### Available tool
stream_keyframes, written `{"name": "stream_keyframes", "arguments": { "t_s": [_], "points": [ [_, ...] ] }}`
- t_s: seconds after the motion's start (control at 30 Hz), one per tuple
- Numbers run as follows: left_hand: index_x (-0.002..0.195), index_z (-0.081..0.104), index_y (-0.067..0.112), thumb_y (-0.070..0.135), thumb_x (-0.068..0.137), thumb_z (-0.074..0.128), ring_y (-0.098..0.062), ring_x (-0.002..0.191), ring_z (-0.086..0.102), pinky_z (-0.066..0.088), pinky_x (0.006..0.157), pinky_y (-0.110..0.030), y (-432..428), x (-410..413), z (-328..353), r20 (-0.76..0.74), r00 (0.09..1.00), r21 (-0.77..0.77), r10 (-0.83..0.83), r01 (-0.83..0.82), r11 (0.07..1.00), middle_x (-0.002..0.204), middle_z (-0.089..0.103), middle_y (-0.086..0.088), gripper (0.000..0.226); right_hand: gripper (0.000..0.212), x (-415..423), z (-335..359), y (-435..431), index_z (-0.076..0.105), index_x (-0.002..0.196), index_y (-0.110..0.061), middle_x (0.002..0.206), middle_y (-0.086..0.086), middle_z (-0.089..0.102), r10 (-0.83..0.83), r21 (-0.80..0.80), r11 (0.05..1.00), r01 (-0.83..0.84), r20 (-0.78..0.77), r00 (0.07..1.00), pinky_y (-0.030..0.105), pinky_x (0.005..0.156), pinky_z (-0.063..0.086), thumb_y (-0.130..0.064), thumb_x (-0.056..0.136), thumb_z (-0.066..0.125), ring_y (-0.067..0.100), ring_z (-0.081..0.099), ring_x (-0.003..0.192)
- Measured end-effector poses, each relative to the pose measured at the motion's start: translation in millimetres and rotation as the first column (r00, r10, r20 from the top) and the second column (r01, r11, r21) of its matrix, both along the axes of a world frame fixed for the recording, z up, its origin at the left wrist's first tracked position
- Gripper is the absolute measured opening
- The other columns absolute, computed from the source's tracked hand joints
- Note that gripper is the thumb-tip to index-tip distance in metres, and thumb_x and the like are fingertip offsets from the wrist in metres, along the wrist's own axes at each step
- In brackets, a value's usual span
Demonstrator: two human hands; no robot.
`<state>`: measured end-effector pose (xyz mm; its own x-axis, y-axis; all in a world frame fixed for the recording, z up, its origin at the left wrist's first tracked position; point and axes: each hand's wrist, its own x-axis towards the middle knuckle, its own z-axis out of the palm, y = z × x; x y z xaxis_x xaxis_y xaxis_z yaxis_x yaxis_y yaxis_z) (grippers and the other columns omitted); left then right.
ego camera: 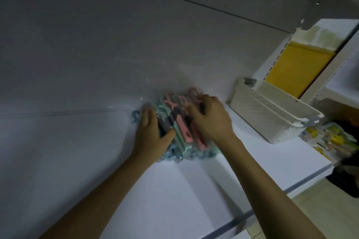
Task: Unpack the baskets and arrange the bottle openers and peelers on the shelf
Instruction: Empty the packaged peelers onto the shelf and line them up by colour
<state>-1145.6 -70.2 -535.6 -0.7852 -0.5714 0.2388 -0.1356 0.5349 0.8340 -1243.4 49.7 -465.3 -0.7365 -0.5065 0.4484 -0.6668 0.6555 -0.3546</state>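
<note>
At frame centre, the left hand (148, 130) presses with straight fingers on the wrapped peelers (183, 128) heaped on the white shelf (184, 190). The right hand (210, 120) curls its fingers round their right side. The slick wrapping could let the heap slip and spill towards the stacked cream baskets (258, 110) at right.

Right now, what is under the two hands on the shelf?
A pile of wrapped utensils, pink, teal and blue. The left hand lies flat on its left side; the right hand curls over the pink ones. Items beneath the palms and lower down are covered.
</note>
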Motion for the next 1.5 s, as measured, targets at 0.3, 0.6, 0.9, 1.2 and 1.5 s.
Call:
{"name": "stream_keyframes", "arguments": {
  "t_s": [0.3, 0.6, 0.9, 1.2, 1.5],
  "points": [
    [0.149, 0.019, 0.011, 0.025, 0.089, 0.063, -0.030, 0.147, 0.002, 0.010, 0.118, -0.041, 4, 6, 0, -0.128, 0.991, -0.091, 0.027, -0.038, 0.995, 0.158, 0.003, -0.016, 0.076, 0.030, 15, -11, -11, 0.062, 0.112, -0.011, 0.094, 0.008, 0.065, 0.175, -0.022, 0.985, -0.174, 0.151, 0.973, 0.034, 0.073, 0.046, -0.026, 0.086, 0.064, 0.025, 0.058, 0.084],
    [0.118, 0.066, 0.008, 0.012, 0.084, 0.031, -0.035, 0.127, 0.047, 0.036, 0.105, -0.052, 5, 9, -1, -0.104, 0.967, -0.492, -0.232, 0.152, 0.857, 0.134, 0.055, -0.014, 0.049, 0.034, -6, 8, -3, 0.060, 0.110, -0.011, 0.093, 0.008, 0.066, 0.110, 0.114, 0.986, -0.119, 0.078, 0.991, 0.028, 0.064, 0.041, -0.021, 0.077, 0.066, 0.029, 0.062, 0.086],
    [0.114, 0.068, 0.007, -0.003, 0.080, 0.045, -0.035, 0.125, 0.049, 0.036, 0.106, -0.047, 6, 7, -1, -0.165, 0.967, -0.472, -0.196, 0.098, 0.876, 0.130, 0.057, -0.014, 0.042, 0.068, -58, -5, 24, 0.043, 0.138, -0.021, 0.124, 0.003, 0.060, -0.028, 0.077, 0.997, -0.018, 0.560, 0.828, 0.039, 0.094, 0.049, -0.046, 0.081, 0.069, 0.024, 0.061, 0.102],
    [0.114, 0.065, 0.013, 0.046, 0.087, 0.042, -0.027, 0.130, 0.044, 0.036, 0.108, -0.045, 7, 9, -1, -0.079, 0.977, -0.456, -0.198, 0.141, 0.878, 0.136, 0.052, -0.007, 0.048, 0.058, -92, -1, 45, 0.047, 0.131, -0.014, 0.110, 0.012, 0.061, -0.108, -0.082, 0.983, 0.162, 0.449, 0.887, 0.042, 0.078, 0.056, -0.012, 0.079, 0.072, 0.030, 0.064, 0.089],
    [0.123, 0.058, 0.012, 0.038, 0.086, 0.051, -0.016, 0.130, 0.039, 0.028, 0.107, -0.024, 7, 9, 3, -0.173, 0.977, -0.226, -0.126, 0.086, 0.970, 0.138, 0.046, -0.004, 0.045, 0.051, -78, -11, 47, 0.036, 0.145, -0.020, 0.142, 0.015, 0.045, -0.184, 0.350, 0.927, 0.132, 0.120, 0.976, 0.044, 0.102, 0.041, -0.041, 0.098, 0.041, 0.034, 0.049, 0.122]
  ]
}}
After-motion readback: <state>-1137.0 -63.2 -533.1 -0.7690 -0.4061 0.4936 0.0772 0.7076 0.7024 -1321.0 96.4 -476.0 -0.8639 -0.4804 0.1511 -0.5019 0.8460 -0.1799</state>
